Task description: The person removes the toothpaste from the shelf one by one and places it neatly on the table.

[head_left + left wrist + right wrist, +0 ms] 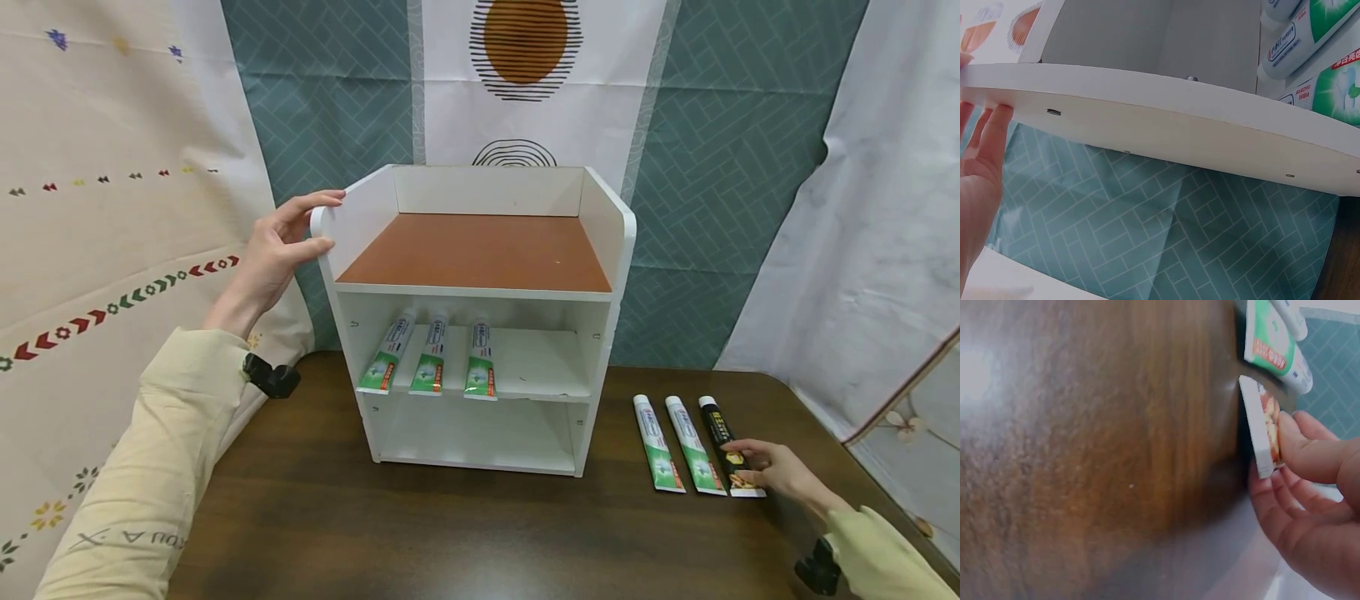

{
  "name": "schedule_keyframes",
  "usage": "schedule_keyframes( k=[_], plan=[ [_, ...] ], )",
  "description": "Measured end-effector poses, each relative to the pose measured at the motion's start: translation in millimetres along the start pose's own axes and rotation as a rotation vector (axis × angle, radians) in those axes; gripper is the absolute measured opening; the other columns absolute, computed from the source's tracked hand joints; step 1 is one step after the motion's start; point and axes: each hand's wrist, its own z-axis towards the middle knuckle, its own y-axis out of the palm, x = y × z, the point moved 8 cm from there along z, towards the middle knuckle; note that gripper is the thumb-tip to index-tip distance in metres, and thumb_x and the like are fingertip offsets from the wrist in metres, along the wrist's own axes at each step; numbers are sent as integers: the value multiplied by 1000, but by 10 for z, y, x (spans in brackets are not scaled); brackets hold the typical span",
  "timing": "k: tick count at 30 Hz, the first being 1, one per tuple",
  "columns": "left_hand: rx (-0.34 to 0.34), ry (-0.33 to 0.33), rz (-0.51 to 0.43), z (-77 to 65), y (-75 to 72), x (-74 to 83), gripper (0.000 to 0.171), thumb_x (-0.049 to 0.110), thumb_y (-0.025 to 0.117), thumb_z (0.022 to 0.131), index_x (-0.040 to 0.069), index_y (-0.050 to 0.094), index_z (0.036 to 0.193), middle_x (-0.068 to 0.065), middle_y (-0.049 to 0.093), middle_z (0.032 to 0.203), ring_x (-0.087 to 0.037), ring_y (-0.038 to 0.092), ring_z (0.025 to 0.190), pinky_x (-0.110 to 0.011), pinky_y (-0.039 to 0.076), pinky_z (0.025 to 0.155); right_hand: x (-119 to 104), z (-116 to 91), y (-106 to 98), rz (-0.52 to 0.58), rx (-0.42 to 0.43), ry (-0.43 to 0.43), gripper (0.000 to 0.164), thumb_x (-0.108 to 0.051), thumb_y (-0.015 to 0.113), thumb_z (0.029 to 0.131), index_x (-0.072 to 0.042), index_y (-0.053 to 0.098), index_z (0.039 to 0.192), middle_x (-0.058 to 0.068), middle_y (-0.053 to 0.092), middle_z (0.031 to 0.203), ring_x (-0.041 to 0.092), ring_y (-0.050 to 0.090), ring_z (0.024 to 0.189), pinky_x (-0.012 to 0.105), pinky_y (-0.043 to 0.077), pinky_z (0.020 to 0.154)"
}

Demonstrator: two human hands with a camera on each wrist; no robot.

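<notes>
My left hand (pixel 266 258) holds the upper left side panel of a small white shelf unit (pixel 487 192), with fingers on either side of the panel in the left wrist view. At the right, my right hand (pixel 780 471) pinches the lower end of a black toothpaste tube (pixel 718 425). In the right wrist view its thumb lies on the tube's printed face, near the white crimped end. Beside it on the table lie two white-and-green toothpaste tubes (pixel 660 450) (pixel 697 450). Three similar toothpaste tubes (pixel 388 354) (pixel 430 358) (pixel 480 362) rest on the middle shelf, crimped ends forward.
The unit stands on a dark brown wooden table (pixel 450 533), with a brown top board (pixel 480 250) and a lower compartment (pixel 472 433) under the tubes. Patterned cloths hang behind, including a teal one (pixel 735 200). A white cloth (pixel 885 250) borders the right side.
</notes>
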Motion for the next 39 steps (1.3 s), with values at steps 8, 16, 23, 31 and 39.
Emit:
schedule_keyframes(
  k=[8, 16, 23, 31, 39],
  plan=[
    [-2, 4, -2, -1, 4, 0, 41, -14, 57, 79, 2, 59, 116, -14, 42, 131, -24, 33, 122, -26, 42, 81, 83, -49, -18, 70, 13, -12, 35, 5, 67, 76, -6, 64, 109, -4, 60, 98, 6, 55, 76, 27, 47, 53],
    [-10, 0, -10, 17, 21, -15, 42, -15, 57, 78, 2, 58, 117, -13, 42, 132, -24, 32, 123, -27, 42, 81, -1, -26, -188, -144, 171, 95, 34, -5, 70, 77, 6, 59, 108, 17, 60, 101, 8, 58, 77, 25, 46, 57],
    [-3, 4, -11, 1, -6, -8, 42, -15, 56, 79, 2, 58, 117, -13, 42, 132, -24, 32, 123, -26, 42, 81, -374, 148, -249, -89, 286, 62, 34, -7, 69, 80, 2, 54, 109, -4, 58, 95, 3, 57, 79, 19, 45, 60],
    [-2, 1, 4, -10, -5, -4, 41, -15, 57, 79, 2, 58, 117, -13, 43, 131, -24, 33, 123, -26, 41, 82, -1067, 343, 26, 17, 299, -103, 27, 3, 64, 81, 0, 57, 107, -1, 60, 97, 8, 60, 81, 26, 49, 62],
    [1, 2, 14, -10, 0, 4, 41, -13, 57, 79, 2, 58, 117, -13, 43, 131, -24, 34, 122, -26, 41, 82, -1774, 513, 295, -41, 283, -316, 34, 12, 68, 72, -7, 61, 99, 7, 63, 90, 9, 59, 80, 19, 47, 64]
  ],
)
